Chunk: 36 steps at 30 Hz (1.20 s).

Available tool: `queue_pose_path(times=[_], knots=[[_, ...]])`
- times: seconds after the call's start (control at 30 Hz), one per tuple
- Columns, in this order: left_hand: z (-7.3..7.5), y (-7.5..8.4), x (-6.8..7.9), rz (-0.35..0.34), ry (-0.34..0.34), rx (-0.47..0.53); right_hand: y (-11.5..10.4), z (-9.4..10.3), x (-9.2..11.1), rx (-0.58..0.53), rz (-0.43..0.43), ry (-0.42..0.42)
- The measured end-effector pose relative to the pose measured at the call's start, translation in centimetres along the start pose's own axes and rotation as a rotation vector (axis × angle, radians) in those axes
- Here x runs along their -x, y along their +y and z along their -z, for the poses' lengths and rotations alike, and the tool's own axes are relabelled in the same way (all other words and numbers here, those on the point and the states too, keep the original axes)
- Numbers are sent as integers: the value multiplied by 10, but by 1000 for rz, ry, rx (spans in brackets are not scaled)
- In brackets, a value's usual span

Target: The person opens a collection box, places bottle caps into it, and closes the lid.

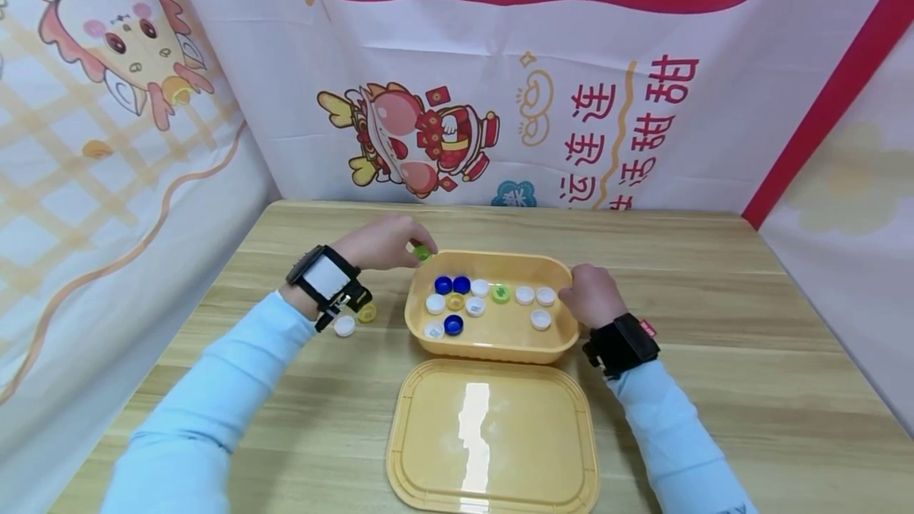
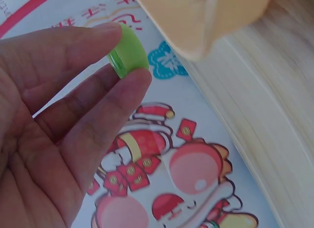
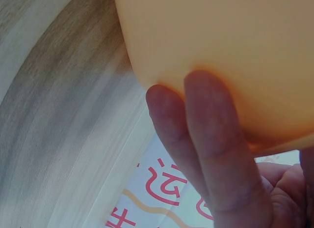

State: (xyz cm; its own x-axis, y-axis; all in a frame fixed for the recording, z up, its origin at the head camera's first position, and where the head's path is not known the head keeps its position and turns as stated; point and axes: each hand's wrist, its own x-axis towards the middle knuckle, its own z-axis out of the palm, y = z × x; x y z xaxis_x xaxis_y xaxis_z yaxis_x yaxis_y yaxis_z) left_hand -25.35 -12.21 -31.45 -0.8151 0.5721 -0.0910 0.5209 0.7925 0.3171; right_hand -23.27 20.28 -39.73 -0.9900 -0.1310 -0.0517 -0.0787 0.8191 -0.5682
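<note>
Between thumb and fingertips my left hand point(image 1: 385, 243) pinches a green bottle cap point(image 2: 128, 51), held at the back left corner of a yellow-orange plastic box point(image 1: 493, 350). My right hand point(image 1: 594, 296) grips the box's right end by its rim, with fingers point(image 3: 211, 110) against the outer wall. Inside the box lie several caps: white caps point(image 1: 540, 319), blue caps point(image 1: 453, 325), a green cap point(image 1: 501, 293) and a yellow cap point(image 1: 455, 302). On the table left of the box, a white cap point(image 1: 344, 327) and a yellow cap point(image 1: 367, 312) lie under my left wrist.
A yellow-orange lid point(image 1: 528, 435) lies flat on the wooden table point(image 1: 721, 339), directly in front of the box. Printed cloth point(image 1: 457, 38) hangs behind the table and along both sides.
</note>
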Motion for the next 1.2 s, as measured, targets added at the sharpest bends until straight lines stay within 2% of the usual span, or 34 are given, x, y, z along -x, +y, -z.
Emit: queue_pose_path(times=[0.43,0.7,0.93,1.03,1.2], knots=[[-13,39,-31,-18,-94,6,6,0,-3,23,9,15],[-20,61,-47,-109,-117,-2,5,1,-1,2,-26,3],[-30,71,-63,-160,-137,-41,4,0,-1,20,17,21],[-36,76,-68,-174,-162,-38,3,0,-1,26,40,24],[-46,84,-79,-222,-209,-49,3,1,-2,32,32,19]])
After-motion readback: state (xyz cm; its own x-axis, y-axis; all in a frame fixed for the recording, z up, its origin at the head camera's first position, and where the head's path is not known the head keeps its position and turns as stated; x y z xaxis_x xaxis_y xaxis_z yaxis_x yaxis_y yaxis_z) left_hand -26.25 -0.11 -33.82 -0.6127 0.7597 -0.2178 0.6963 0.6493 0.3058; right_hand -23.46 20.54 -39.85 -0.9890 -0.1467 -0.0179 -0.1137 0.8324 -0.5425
